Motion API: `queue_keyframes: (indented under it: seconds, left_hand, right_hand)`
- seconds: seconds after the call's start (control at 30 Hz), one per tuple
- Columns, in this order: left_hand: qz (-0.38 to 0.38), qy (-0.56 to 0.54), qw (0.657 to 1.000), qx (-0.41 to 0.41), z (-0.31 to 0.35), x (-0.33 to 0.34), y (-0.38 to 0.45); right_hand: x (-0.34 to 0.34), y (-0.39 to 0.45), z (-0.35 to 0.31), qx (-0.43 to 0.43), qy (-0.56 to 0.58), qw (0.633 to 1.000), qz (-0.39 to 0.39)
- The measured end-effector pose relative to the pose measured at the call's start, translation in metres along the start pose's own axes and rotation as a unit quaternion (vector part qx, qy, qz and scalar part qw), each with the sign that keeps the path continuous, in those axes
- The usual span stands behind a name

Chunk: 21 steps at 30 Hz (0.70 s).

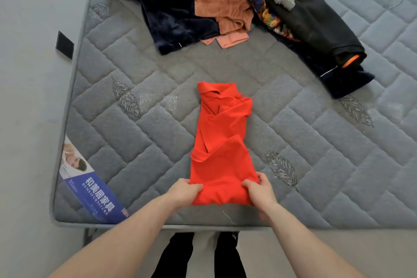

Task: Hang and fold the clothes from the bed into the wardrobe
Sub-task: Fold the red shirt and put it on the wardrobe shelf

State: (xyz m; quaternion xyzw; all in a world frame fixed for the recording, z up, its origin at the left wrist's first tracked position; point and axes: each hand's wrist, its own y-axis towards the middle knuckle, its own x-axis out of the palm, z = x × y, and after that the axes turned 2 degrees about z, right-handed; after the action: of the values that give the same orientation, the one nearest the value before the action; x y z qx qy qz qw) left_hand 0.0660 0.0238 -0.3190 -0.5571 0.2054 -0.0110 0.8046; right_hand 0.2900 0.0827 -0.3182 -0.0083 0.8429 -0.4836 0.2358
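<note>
Mid-fold: left hand (184, 189) and right hand (259, 189), fingers pinching the red shirt's (222, 142) hem by the bed's (135, 101) near edge, should next carry it up toward the collar.

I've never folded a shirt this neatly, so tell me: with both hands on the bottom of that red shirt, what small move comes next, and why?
Probably lifting the near hem and folding it up toward the collar. The red shirt already lies as a narrow strip on the mattress, sides folded in, and the left hand and right hand each pinch a bottom corner, so halving its length looks like the next step.
</note>
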Motion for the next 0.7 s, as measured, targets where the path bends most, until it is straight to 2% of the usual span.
queue_keyframes:
  seconds: [0.13,0.2,0.27,0.33,0.4,0.5,0.6,0.7]
  left_hand:
    - [-0.124,0.083,0.987,-0.063,-0.003,0.0,-0.043]
    - [-0.137,0.079,0.985,-0.074,0.002,-0.011,-0.057]
    - [-0.1,0.035,0.993,-0.044,0.017,-0.027,-0.062]
    - [-0.015,-0.056,0.998,-0.013,0.042,-0.046,-0.059]
    - [0.069,-0.182,0.981,0.009,0.071,-0.069,-0.047]
    - [0.082,-0.298,0.95,0.05,0.115,-0.099,-0.025]
    - [0.068,-0.268,0.959,0.065,0.135,-0.111,0.0]
    - [0.104,-0.08,0.988,0.087,0.133,-0.107,0.021]
  right_hand:
    - [-0.026,-0.037,-0.001,0.019,-0.12,0.992,-0.034]
    - [-0.035,-0.05,-0.01,0.016,-0.131,0.989,-0.06]
    - [-0.039,-0.054,-0.027,0.034,-0.055,0.995,-0.078]
    - [-0.04,-0.051,-0.055,0.05,0.031,0.996,-0.074]
    - [-0.037,-0.041,-0.089,0.052,0.106,0.991,-0.069]
    - [-0.03,-0.022,-0.141,0.03,0.192,0.978,-0.081]
    - [-0.018,-0.005,-0.171,-0.009,0.2,0.977,-0.07]
    - [-0.003,0.006,-0.165,-0.031,0.086,0.995,-0.045]
